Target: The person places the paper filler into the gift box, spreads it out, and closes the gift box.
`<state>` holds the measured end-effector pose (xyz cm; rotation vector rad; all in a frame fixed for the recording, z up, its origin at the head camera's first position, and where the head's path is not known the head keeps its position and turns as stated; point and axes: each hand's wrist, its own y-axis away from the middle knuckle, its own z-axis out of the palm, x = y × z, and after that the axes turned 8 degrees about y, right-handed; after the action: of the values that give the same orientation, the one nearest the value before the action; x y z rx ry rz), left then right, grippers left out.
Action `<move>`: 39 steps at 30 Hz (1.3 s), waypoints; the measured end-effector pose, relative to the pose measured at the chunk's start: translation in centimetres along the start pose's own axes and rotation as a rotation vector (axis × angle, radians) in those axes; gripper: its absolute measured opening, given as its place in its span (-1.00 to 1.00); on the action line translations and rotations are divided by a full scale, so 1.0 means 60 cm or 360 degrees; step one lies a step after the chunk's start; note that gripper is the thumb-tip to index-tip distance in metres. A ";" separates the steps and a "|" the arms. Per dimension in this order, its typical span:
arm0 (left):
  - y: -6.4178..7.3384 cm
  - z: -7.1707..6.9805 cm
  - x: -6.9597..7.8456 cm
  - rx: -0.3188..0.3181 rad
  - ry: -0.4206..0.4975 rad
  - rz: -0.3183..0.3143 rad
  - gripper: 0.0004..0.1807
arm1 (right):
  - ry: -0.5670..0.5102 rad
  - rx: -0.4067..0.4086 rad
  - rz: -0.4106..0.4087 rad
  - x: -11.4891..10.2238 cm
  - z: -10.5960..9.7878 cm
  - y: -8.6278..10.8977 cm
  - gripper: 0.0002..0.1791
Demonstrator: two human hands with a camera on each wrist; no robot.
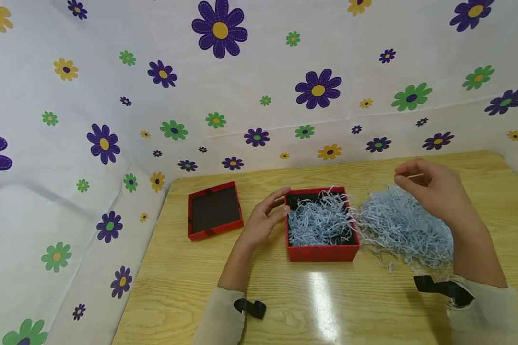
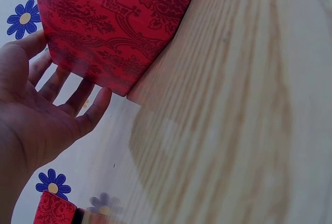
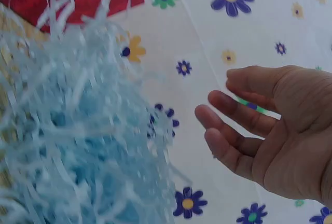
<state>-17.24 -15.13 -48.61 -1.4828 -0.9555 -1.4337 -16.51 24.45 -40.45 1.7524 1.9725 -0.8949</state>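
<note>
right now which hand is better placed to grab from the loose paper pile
Probably the right hand: it hangs empty near the blue paper pile, while the left hand touches the red box.

Upright red box (image 1: 322,254), blue shreds (image 1: 319,224) inside

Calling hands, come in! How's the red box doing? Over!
Left hand touching box, left side. Right hand empty, above paper pile. Shreds in box; strands straggling over right rim. Over.
</note>
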 end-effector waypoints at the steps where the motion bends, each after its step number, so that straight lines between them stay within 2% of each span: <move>1: 0.000 0.000 0.000 0.0002 0.0002 -0.0001 -0.43 | 0.0042 -0.0007 -0.0001 0.009 -0.005 0.000 -0.66; 7: 0.000 -0.001 0.000 0.0021 0.0012 0.0000 -0.45 | 0.0099 0.0026 0.0091 0.070 -0.021 0.000 -0.62; 10: 0.000 -0.001 0.000 0.0025 0.0001 -0.0004 -0.44 | 0.0084 -0.0002 0.0149 0.102 -0.022 0.001 -0.56; 12: 0.000 -0.002 -0.002 0.0024 -0.0002 -0.0007 -0.43 | 0.0084 -0.0066 0.0202 0.121 -0.020 0.003 -0.48; 16: 0.001 -0.003 -0.004 0.0021 0.0012 -0.0001 -0.43 | 0.0056 -0.0312 0.0286 0.157 -0.013 0.004 -0.32; 18: 0.001 -0.004 -0.004 0.0020 0.0022 0.0005 -0.43 | 0.0030 -0.0436 0.0289 0.170 -0.008 0.002 -0.27; 20: 0.002 -0.005 -0.006 0.0017 0.0018 0.0005 -0.42 | 0.0030 -0.0497 0.0264 0.179 -0.002 0.001 -0.28; 23: 0.001 -0.005 -0.007 0.0016 0.0018 0.0006 -0.42 | 0.0081 -0.0454 0.0206 0.188 0.012 0.000 -0.39; 26: 0.001 -0.004 -0.007 0.0015 0.0021 0.0012 -0.42 | 0.0147 -0.0329 0.0144 0.192 0.026 -0.001 -0.57; 29: 0.001 -0.002 -0.006 0.0015 0.0024 0.0012 -0.42 | 0.0175 -0.0250 0.0118 0.189 0.028 -0.001 -0.66; 36: 0.001 0.001 -0.002 -0.0008 0.0041 0.0005 -0.42 | 0.0152 -0.0092 0.0285 0.146 -0.005 0.005 -0.61; 39: 0.001 0.002 0.001 -0.0013 0.0040 0.0004 -0.41 | 0.0145 0.0024 0.0300 0.122 -0.021 0.006 -0.61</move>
<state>-17.15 -15.01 -48.56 -1.4680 -0.9329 -1.4531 -17.21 30.77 -44.29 1.9814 1.8202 -0.7810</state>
